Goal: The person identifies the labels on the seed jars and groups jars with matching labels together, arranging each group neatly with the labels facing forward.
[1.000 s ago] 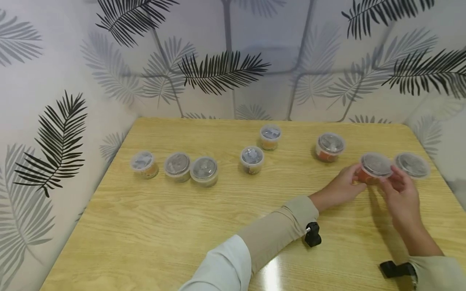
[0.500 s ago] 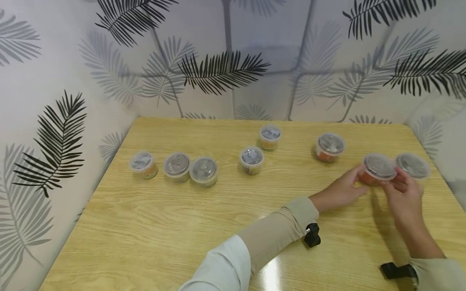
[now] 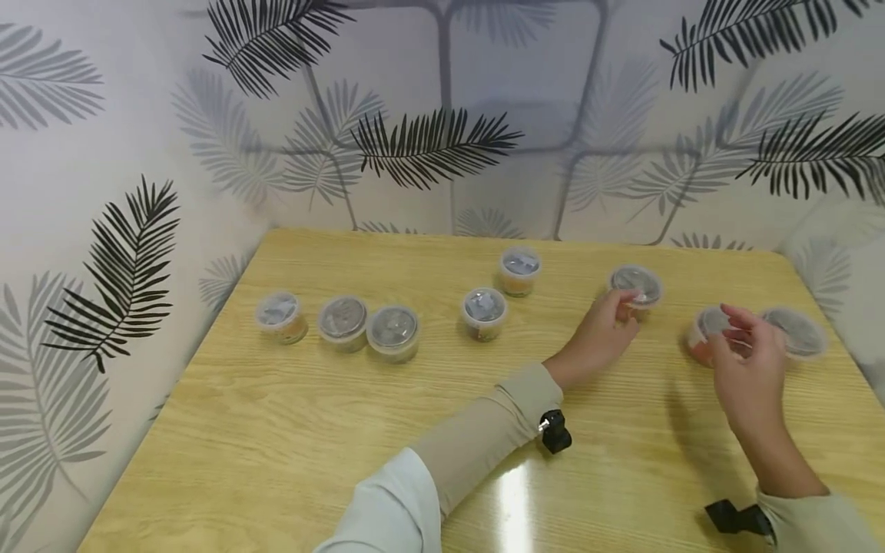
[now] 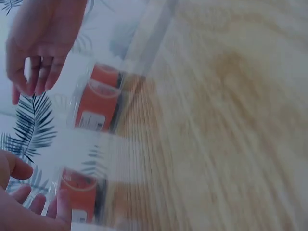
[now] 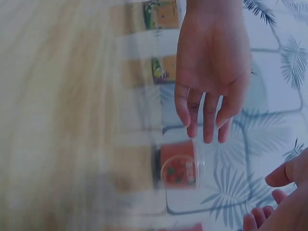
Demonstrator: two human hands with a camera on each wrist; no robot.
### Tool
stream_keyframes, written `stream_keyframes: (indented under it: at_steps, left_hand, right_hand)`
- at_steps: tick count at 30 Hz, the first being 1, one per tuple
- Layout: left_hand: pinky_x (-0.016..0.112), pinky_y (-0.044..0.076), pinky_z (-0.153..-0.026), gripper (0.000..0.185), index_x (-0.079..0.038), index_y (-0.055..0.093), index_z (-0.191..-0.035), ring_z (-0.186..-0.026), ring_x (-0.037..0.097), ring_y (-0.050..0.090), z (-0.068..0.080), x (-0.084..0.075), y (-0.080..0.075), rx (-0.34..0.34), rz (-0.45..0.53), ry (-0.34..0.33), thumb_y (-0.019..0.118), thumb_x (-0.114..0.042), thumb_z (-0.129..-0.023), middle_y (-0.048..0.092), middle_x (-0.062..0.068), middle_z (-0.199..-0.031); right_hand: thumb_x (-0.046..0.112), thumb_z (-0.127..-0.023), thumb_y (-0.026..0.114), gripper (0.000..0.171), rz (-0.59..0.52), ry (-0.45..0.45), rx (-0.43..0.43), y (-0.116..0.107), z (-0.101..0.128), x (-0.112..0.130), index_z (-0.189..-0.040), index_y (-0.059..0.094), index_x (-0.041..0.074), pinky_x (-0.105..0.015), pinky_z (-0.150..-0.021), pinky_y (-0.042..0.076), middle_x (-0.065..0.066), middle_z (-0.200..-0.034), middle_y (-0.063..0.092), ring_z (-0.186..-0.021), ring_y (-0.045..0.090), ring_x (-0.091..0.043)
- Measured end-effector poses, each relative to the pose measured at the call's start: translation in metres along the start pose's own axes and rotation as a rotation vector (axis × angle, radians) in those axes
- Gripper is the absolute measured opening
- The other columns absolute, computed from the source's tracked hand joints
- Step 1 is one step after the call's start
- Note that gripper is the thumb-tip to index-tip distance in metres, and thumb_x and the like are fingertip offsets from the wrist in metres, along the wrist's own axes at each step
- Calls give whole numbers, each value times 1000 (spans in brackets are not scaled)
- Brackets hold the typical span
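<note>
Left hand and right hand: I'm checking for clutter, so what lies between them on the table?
In the head view, only bare wooden table separates the left hand from the right hand; no tub stands in that gap.

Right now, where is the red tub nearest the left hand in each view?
Head: the red tub sits right of centre, at the fingertips of the left hand.
Left wrist: the tub is at the bottom left, blurred, beside the fingers.
Right wrist: the tub is low and centre, just below the fingertips.
Shared landmark: the left hand, next to the tub in all three views.
</note>
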State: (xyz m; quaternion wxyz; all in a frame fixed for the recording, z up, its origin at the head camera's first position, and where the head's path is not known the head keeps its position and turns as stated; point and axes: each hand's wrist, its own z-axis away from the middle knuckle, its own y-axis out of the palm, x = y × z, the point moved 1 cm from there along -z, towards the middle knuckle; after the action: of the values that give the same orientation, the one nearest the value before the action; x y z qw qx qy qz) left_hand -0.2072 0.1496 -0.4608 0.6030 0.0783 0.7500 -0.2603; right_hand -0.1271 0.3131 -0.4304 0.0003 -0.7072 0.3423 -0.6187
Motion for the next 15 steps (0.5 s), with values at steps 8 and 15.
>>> stream_keyframes:
  at_steps: [8, 15]
  left_hand:
    - [27, 38, -98, 47, -14, 35, -140, -124, 13, 39, -13, 23, -14, -178, -58, -96, 48, -23, -96, 33, 2, -141]
    - [28, 28, -106, 56, -11, 26, -146, -134, 13, 26, -16, 35, -11, -124, -3, -146, 49, -26, -97, 29, 2, -147]
  right_hand:
    - [26, -98, 43, 56, -118, 45, 299, 41, -28, 14, -147, 21, 11, -36, -106, 29, -17, -148, 16, -135, 22, -30]
    - [25, -98, 43, 63, -131, 91, 269, 67, -42, 3, -148, 13, 4, -47, -110, 19, -19, -151, 5, -137, 10, -35]
